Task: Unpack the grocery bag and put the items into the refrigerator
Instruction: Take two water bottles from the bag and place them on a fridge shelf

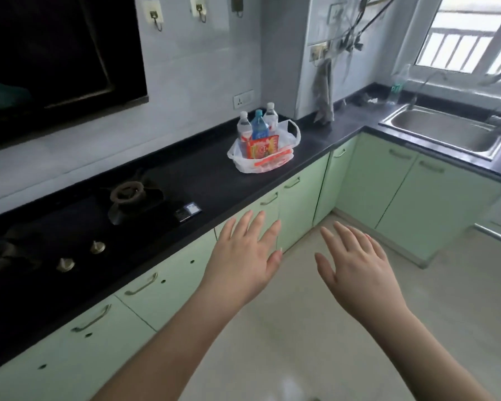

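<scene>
Two bare hands reach forward, palms down, over the pale floor in front of the green cabinets: the left hand and the right hand both have their fingers spread and hold nothing. Well ahead of them, a white plastic grocery bag sits on the black countertop, its sides slumped down around what it holds. Three bottles stand upright in it, a blue bottle between two clear bottles, with a red packet leaning in front of them. To the left on the same counter is a gas stove with two knobs. At the far right, under a window, a steel sink is set into the counter, and a grey cloth hangs on the wall near the corner.
</scene>
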